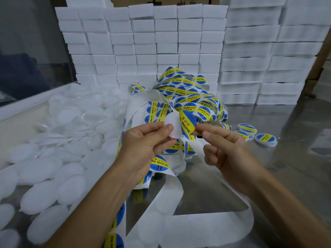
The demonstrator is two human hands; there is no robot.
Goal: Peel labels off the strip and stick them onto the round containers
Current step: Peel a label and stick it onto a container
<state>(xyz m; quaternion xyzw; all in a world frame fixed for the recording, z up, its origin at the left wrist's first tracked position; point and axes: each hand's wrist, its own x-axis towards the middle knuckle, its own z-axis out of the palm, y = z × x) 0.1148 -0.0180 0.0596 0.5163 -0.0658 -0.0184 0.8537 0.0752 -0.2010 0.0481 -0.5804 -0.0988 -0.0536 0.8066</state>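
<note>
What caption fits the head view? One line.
Left hand holds a white container while right hand presses on a label.

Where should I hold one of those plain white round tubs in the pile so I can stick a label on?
Pinch the white container by its thin rim from the left, as the left hand does. That leaves its flat round face bare for the label arriving in the right hand.
</note>
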